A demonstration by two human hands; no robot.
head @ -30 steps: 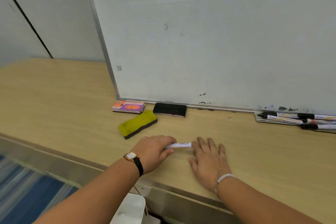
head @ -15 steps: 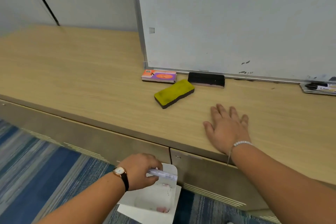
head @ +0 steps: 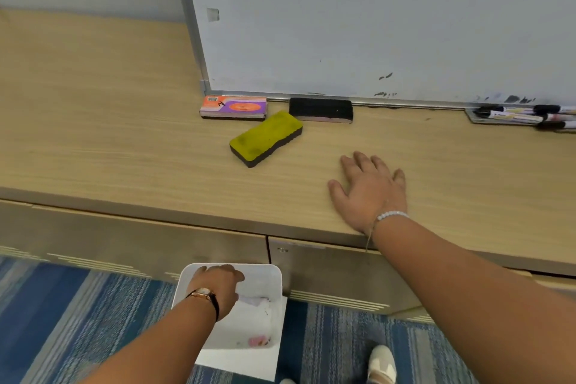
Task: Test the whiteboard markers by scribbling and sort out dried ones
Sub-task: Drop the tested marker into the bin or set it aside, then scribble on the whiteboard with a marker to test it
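Wood edge (head: 156,212), right hand (head: 371,193) flat — bin (head: 268,266) below

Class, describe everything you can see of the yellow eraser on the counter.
The yellow eraser is a rounded block: smudged yellow foam-like top over a black base. It lies flat and askew on the wooden counter, just in front of the orange-and-purple eraser and black eraser. No hand touches it.
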